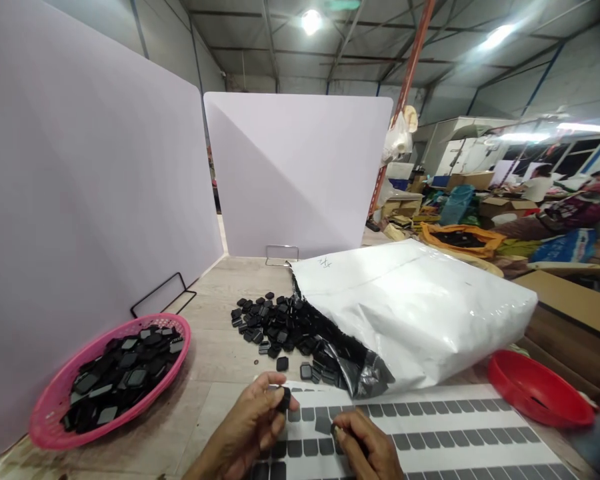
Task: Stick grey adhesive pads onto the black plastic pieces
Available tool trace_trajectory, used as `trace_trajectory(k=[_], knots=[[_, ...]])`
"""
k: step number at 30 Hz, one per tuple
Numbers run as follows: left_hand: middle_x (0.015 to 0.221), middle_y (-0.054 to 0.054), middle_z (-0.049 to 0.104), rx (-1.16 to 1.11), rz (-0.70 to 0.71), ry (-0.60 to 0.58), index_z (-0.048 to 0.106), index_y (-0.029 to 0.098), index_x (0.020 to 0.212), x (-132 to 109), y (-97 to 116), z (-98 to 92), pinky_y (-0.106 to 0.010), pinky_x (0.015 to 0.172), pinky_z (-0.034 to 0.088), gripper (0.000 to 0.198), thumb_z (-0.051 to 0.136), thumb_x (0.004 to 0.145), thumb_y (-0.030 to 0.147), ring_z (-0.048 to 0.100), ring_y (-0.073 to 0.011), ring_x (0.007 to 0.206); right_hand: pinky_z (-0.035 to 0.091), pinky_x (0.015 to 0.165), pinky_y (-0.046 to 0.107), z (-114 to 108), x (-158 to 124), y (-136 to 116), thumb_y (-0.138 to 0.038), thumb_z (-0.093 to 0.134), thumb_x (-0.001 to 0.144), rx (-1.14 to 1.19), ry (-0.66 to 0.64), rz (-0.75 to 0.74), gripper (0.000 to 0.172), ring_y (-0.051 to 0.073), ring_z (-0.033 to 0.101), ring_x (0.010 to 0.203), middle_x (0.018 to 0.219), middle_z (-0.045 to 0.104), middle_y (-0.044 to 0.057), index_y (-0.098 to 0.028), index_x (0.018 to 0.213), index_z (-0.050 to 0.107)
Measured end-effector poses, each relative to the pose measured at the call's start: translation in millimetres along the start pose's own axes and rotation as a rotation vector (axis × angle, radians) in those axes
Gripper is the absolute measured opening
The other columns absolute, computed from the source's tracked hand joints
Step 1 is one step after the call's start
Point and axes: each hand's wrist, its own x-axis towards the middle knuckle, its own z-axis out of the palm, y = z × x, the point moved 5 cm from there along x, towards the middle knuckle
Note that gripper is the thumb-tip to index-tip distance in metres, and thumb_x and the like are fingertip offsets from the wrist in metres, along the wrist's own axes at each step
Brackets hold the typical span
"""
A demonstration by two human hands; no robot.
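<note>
My left hand (260, 417) pinches a small black square plastic piece (284, 399) between thumb and fingers, above the near edge of the table. My right hand (367, 445) is closed, thumb against forefinger, on the edge of a dark grey square sticker (323, 424). This sticker sits tilted, out of line with the printed rows. Beneath both hands lies a white sheet (430, 452) bearing rows of similar grey squares. Just beyond my left hand are loose black pieces (275, 323), spilling from the mouth of a large white plastic bag (420, 307).
At the left stands a pink basket (177, 363) holding many black pieces. A red bowl (540, 390) is at the right. White panels (300, 173) on wire stands enclose the back and left. Cartons, sacks and other people are in the background at right.
</note>
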Motion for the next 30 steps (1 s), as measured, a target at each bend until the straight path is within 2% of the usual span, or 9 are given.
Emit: trace_trajectory(k=[3, 5, 7, 16, 20, 25, 30], knots=[[0.081, -0.005, 0.069, -0.002, -0.05, -0.114, 0.049, 0.018, 0.102, -5.3, -16.9, 21.4, -0.014, 0.035, 0.027, 0.057, 0.083, 0.059, 0.031, 0.047, -0.0041, 0.041, 0.041, 0.06, 0.022, -7.9, -5.5, -1.5, -0.034, 0.045, 0.093, -0.011, 0.048, -0.032, 0.023, 0.014, 0.054, 0.061, 0.068, 0.054, -0.002, -0.023, 0.08, 0.06], [0.08, -0.005, 0.069, 0.019, -0.071, -0.173, 0.051, 0.017, 0.097, -5.5, -27.6, 28.6, -0.014, 0.034, 0.03, 0.058, 0.086, 0.052, 0.024, 0.05, -0.0051, 0.04, 0.041, 0.061, 0.022, -10.2, -8.0, -4.1, -0.032, 0.045, 0.094, -0.021, 0.057, -0.057, 0.022, 0.014, 0.055, 0.063, 0.069, 0.054, -0.002, -0.023, 0.081, 0.06], [0.078, -0.004, 0.069, 0.037, -0.084, -0.191, 0.052, 0.017, 0.094, -5.3, -36.4, 31.3, -0.014, 0.033, 0.032, 0.054, 0.085, 0.051, 0.02, 0.053, -0.0063, 0.04, 0.041, 0.062, 0.022, -9.3, -9.7, -7.8, -0.029, 0.043, 0.095, -0.026, 0.05, -0.093, 0.02, 0.013, 0.056, 0.066, 0.071, 0.055, -0.002, -0.023, 0.084, 0.059], [0.079, -0.005, 0.071, 0.06, -0.035, -0.237, 0.053, 0.016, 0.092, -6.2, -46.4, 32.9, -0.012, 0.035, 0.037, 0.041, 0.079, 0.059, 0.015, 0.058, -0.0075, 0.041, 0.042, 0.058, 0.023, 8.1, -12.9, -15.3, -0.02, 0.038, 0.095, -0.159, 0.011, -0.236, 0.02, 0.014, 0.057, 0.064, 0.072, 0.055, 0.0, -0.023, 0.088, 0.056], [0.076, -0.004, 0.071, 0.022, -0.027, -0.216, 0.053, 0.017, 0.091, -1.0, -53.2, 29.3, -0.012, 0.033, 0.037, 0.045, 0.083, 0.058, 0.019, 0.059, -0.0084, 0.042, 0.042, 0.058, 0.023, 8.2, -13.1, -15.2, -0.019, 0.038, 0.095, -0.198, 0.013, -0.251, 0.019, 0.015, 0.058, 0.065, 0.072, 0.055, 0.001, -0.023, 0.09, 0.056], [0.058, 0.002, 0.065, -0.002, 0.0, -0.22, 0.053, 0.018, 0.09, 7.5, -62.3, 24.4, -0.012, 0.03, 0.035, 0.051, 0.088, 0.054, 0.029, 0.057, -0.0097, 0.039, 0.043, 0.057, 0.022, 6.7, -13.2, -15.0, -0.019, 0.037, 0.095, -0.211, 0.037, -0.27, 0.02, 0.014, 0.058, 0.063, 0.071, 0.055, 0.0, -0.022, 0.092, 0.057], [0.059, 0.002, 0.065, 0.015, 0.001, -0.238, 0.053, 0.018, 0.091, 8.0, -59.8, 24.9, -0.013, 0.032, 0.036, 0.051, 0.088, 0.056, 0.031, 0.057, -0.0098, 0.039, 0.043, 0.055, 0.022, 10.1, -12.8, -14.3, -0.022, 0.037, 0.095, -0.24, 0.079, -0.276, 0.023, 0.014, 0.059, 0.061, 0.07, 0.056, 0.001, -0.022, 0.087, 0.058]])
